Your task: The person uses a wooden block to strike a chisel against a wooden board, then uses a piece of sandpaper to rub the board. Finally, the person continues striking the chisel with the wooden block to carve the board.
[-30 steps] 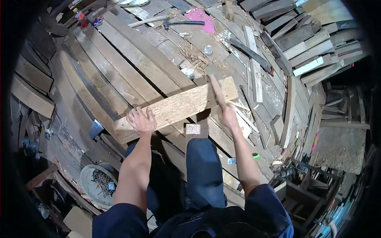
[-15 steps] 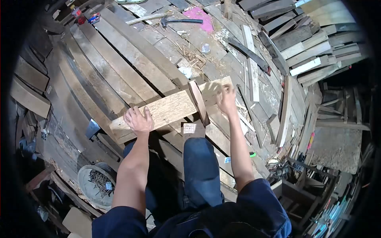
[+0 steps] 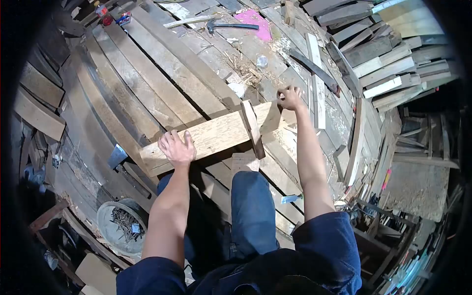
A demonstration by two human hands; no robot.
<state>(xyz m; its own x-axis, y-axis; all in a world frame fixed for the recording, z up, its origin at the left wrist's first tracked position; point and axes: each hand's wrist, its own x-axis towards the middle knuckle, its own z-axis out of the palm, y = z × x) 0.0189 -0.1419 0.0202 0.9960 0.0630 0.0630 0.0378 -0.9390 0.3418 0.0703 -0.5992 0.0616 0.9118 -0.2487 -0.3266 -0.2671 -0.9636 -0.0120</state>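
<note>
A pale wooden board [image 3: 216,136] lies slantwise in front of my knees. My left hand [image 3: 178,147] rests on its left part, fingers spread. Across the board, right of its middle, a narrow brown wooden strip [image 3: 252,129] stands on edge. My right hand [image 3: 292,98] is at the board's right end, fingers curled, thumb and forefinger close together. Whether anything small is between them I cannot make out, nor whether the hand touches the board. A short wooden block [image 3: 245,161] shows below the strip, by my knee.
A hammer [image 3: 233,26] lies at the back by a pink sheet [image 3: 253,23]. A machete-like blade [image 3: 314,73] lies on the right. At the left are a hatchet [image 3: 118,156] and a bucket [image 3: 105,221] of nails. Stacked wood offcuts [image 3: 383,69] fill the back right.
My right hand has moved right and slightly up, to the board's far end, with its fingers more curled. My left hand stays on the board. The whole view has shifted a little.
</note>
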